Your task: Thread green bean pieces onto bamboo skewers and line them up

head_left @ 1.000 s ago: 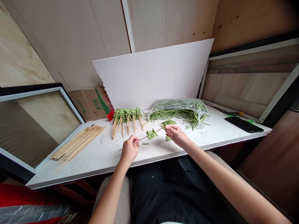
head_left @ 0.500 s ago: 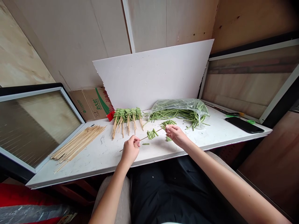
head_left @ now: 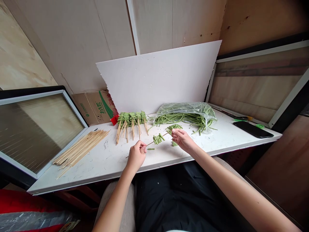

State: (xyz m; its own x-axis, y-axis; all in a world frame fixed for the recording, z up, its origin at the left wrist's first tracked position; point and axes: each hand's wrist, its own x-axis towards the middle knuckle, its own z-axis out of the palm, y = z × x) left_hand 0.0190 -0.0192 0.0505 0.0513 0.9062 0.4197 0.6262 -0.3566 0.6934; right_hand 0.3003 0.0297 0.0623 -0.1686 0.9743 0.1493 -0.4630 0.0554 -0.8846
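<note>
My left hand is closed around a thin wooden skewer on its lower left part. Pinched at the skewer's upper right end are the fingers of my right hand. Several short green bean pieces are threaded on it between my hands. One loose bean piece lies on the table just below. Behind and under my right hand is a pile of cut bean pieces, partly hidden by the fingers.
Filled bean skewers are stacked at the back, beside a clear bag of long beans. Bare skewers lie at the left. A black phone rests on the white table at the right.
My left hand has shifted slightly to the right along with the skewer and its bean pieces. My right hand has hardly moved.
</note>
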